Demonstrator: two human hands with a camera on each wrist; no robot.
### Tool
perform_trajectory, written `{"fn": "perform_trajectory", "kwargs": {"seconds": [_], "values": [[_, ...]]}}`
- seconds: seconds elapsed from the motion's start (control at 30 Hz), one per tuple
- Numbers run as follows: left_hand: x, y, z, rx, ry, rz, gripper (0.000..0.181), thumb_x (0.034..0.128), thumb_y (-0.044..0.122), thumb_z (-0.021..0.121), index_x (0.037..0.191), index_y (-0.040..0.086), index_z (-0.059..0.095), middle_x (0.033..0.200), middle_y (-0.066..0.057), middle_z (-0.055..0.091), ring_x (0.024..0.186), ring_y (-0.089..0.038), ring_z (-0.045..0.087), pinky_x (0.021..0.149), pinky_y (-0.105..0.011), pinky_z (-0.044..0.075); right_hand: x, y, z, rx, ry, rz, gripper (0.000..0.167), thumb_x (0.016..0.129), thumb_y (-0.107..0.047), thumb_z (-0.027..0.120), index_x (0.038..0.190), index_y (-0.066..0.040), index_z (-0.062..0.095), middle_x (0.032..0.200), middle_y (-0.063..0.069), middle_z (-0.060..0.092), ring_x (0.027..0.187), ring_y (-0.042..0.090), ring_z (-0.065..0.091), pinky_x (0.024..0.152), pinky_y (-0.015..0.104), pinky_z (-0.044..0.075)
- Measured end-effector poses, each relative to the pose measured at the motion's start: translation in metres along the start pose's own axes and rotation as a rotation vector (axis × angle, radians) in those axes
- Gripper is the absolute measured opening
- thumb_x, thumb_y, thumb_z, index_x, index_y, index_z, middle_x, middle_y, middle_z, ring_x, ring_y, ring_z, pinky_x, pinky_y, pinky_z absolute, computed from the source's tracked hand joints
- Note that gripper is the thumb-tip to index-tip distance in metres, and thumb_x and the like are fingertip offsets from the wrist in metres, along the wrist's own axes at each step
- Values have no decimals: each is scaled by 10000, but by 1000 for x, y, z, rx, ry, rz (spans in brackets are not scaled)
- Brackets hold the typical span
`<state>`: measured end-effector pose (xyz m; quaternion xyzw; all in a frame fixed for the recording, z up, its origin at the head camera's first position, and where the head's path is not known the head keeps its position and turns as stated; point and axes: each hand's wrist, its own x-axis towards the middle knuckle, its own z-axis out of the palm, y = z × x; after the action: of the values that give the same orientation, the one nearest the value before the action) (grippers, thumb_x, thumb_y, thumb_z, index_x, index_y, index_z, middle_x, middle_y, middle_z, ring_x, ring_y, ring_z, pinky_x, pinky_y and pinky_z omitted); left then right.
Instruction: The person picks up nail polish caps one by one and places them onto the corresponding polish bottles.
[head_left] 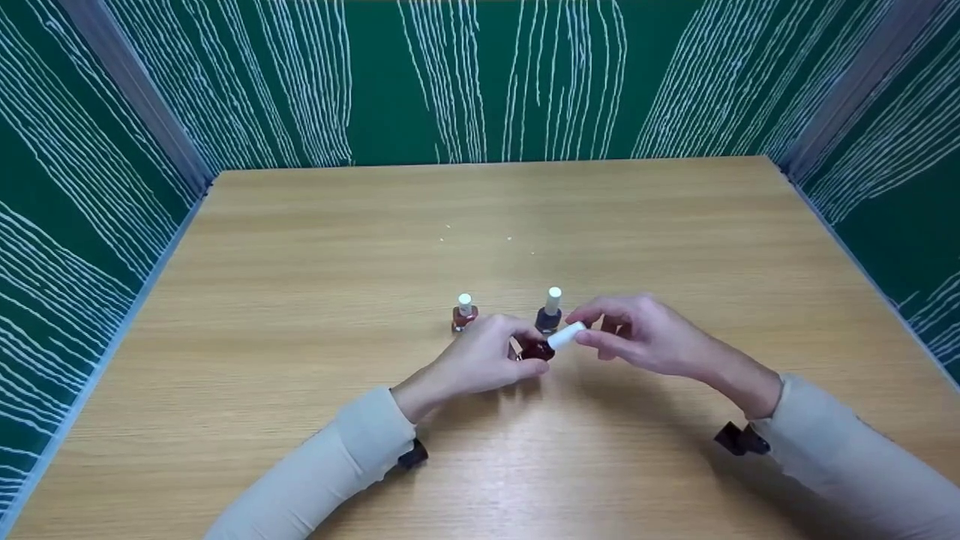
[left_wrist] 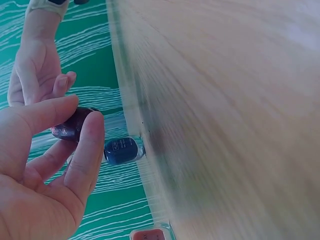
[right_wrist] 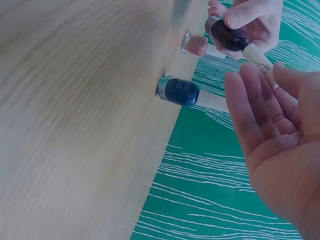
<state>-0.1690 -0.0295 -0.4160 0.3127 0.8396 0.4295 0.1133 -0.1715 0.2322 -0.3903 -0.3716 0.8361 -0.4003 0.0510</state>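
My left hand (head_left: 491, 356) grips a dark red nail polish bottle (head_left: 538, 350) by its glass body, tilted above the table. Its white cap (head_left: 565, 335) points up and to the right, with print on it in the right wrist view. At the cap's far end, my right hand (head_left: 649, 335) pinches it between thumb and fingers. Just behind stands a dark blue nail polish bottle (head_left: 548, 319), upright with a white cap. A reddish nail polish bottle (head_left: 463, 315) stands upright to the left, behind my left hand.
The wooden table (head_left: 337, 262) reaches back to a green wall (head_left: 382, 82) with white wavy lines. A few tiny white specks (head_left: 509, 238) lie beyond the bottles. Green side panels border the table at left and right.
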Motion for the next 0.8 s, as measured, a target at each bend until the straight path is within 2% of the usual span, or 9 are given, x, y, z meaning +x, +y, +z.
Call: {"fn": "perform_trajectory", "kwargs": {"seconds": [0.23,0.53,0.73,0.8], "values": [[0,-1,0,27,10,7,165,889,161,794,1047,115,784,864,101,711,759,-121,636,534,-208,382,3,3,2,-108,13,-42,213,966,-247,715,1154,-148,731,911,-74,702,624,120,617,483,282,495],[-2,-2,0,16,12,-15,180,895,174,797,1065,117,787,862,103,709,695,-117,608,493,-208,360,6,4,7,-257,65,-114,146,960,-261,726,1065,-160,738,915,-120,704,600,46,525,487,217,435],[-3,-1,0,25,14,-13,177,892,167,801,1061,115,787,863,111,705,742,-124,622,529,-209,390,8,2,9,-312,88,-148,61,966,-233,722,972,-172,717,805,-136,640,570,26,466,471,206,395],[-3,0,0,25,11,-10,173,894,170,800,1056,113,786,863,115,704,761,-130,628,544,-212,403,8,1,11,-336,95,-152,81,975,-236,710,916,-182,694,748,-149,588,556,14,445,463,203,381]]}}
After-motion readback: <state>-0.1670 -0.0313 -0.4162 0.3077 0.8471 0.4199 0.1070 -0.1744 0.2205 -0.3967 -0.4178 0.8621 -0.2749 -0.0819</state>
